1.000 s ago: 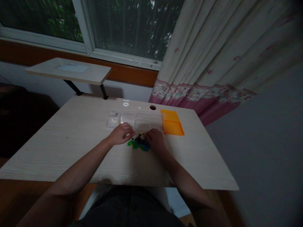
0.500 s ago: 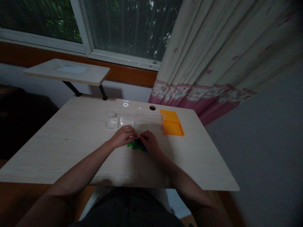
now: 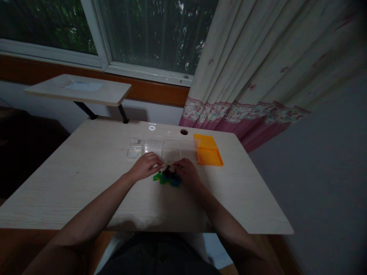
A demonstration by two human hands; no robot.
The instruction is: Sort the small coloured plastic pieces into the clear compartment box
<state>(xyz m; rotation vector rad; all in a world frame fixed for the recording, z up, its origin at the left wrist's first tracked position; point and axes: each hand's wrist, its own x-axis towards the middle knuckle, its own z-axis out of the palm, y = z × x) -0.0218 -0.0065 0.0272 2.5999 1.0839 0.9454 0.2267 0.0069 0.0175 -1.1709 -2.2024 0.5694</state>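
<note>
A small heap of coloured plastic pieces (image 3: pixel 168 178), green, blue and dark, lies on the pale wooden table (image 3: pixel 86 175). My left hand (image 3: pixel 145 166) rests at the heap's left edge with its fingers curled and pinched together. My right hand (image 3: pixel 186 172) sits at the heap's right edge, fingers also curled inward. The fingertips of both hands nearly meet above the heap, around a small pale piece that is too small to name.
A clear compartment box (image 3: pixel 160 149) lies just beyond the hands. Its orange lid (image 3: pixel 208 154) stands open to the right. A round cable hole (image 3: pixel 184 132) is behind it. A small raised shelf (image 3: pixel 77 88) stands at the back left, below the window. A curtain (image 3: pixel 258 68) hangs right.
Both hands stay at the heap; the fingertips, pressed together half a second ago, have parted slightly, and the right hand has shifted a little right. The camera tilted slightly.
</note>
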